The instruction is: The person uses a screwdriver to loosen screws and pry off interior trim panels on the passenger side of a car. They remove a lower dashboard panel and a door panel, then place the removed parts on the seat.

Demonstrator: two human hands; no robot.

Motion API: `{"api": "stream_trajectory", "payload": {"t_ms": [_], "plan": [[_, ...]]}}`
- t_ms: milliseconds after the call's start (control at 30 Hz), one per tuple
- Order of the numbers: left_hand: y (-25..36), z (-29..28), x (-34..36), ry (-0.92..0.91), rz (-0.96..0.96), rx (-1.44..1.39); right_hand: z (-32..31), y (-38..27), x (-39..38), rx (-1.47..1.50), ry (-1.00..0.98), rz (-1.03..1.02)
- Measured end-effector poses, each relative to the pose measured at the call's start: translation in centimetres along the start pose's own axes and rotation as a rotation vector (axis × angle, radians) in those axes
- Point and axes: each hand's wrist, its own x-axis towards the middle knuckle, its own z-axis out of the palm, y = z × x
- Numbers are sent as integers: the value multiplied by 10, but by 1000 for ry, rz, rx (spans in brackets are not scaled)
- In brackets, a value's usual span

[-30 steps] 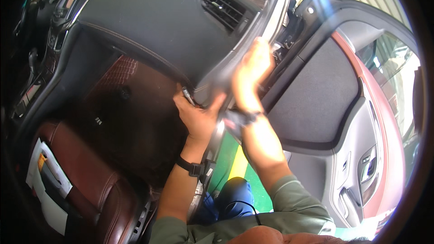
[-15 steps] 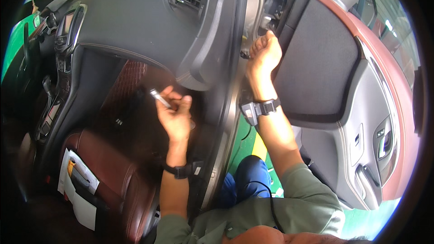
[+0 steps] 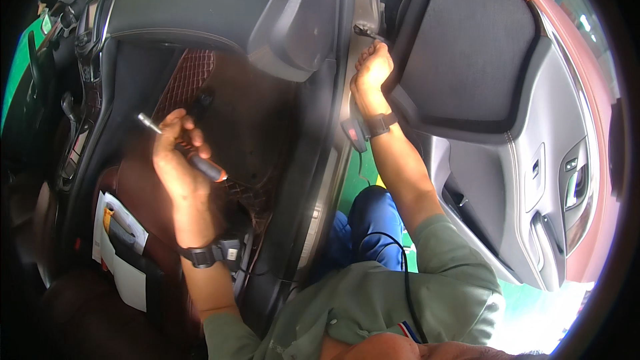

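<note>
My left hand [image 3: 179, 157] is closed round a hand tool [image 3: 207, 167] with a grey-and-orange handle and a metal shaft [image 3: 150, 123], above the dark red seat [image 3: 117, 180] and the passenger footwell. My right hand [image 3: 372, 67] is closed at the door pillar [image 3: 357, 0], its fingertips just below a black fitting [image 3: 367, 32] by the hinge side of the open door. I cannot make out what, if anything, is in its fingers.
The open door [image 3: 480, 47] fills the right, with its armrest and handle. The dashboard [image 3: 180, 7] spans the upper left, beside the centre console [image 3: 87, 120]. Papers and a dark folder [image 3: 130, 280] lie on the seat. Green floor [image 3: 357, 180] shows at the sill.
My left hand has moved left and away from the dashboard's edge, with the tool in it. My right hand stays by the door pillar, its fingers curled. The view has shifted.
</note>
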Motion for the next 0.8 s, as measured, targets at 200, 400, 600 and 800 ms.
{"api": "stream_trajectory", "payload": {"t_ms": [200, 400, 600, 800], "plan": [[5, -60, 47, 20, -84, 44, 51, 41, 12, -434, 68, -529], [-54, -85, 80, -129, -402, 92, 38, 57, 2, -649, -160, -619], [-77, -99, 79, -4, -484, 186, -66, 50, -73, -835, -642, -448], [-78, -119, 94, 34, -489, 110, -98, 66, -125, -1129, -888, 102]]}}
